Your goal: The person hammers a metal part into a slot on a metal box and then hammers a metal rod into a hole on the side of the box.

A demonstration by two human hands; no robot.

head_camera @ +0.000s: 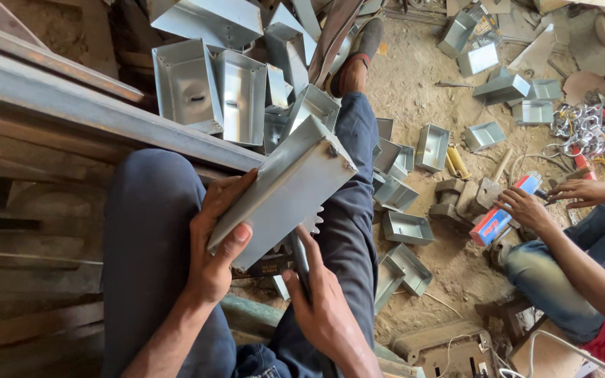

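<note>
My left hand (217, 241) grips a long grey sheet-metal tray (285, 189) by its lower end, holding it tilted over my lap. Just under that tray my right hand (320, 301) is closed around a dark metal tool (300, 260); the tool's working end is hidden beneath the tray. A toothed metal edge (312, 222) shows beside the tray's lower corner. My legs in dark blue trousers (150, 231) stretch out below both hands.
Several finished metal trays (208, 84) are stacked ahead near a steel beam (71, 105), and more lie scattered on the dirt floor (406, 227). At the right another person sits, hands (526, 208) on a red and blue box (500, 215).
</note>
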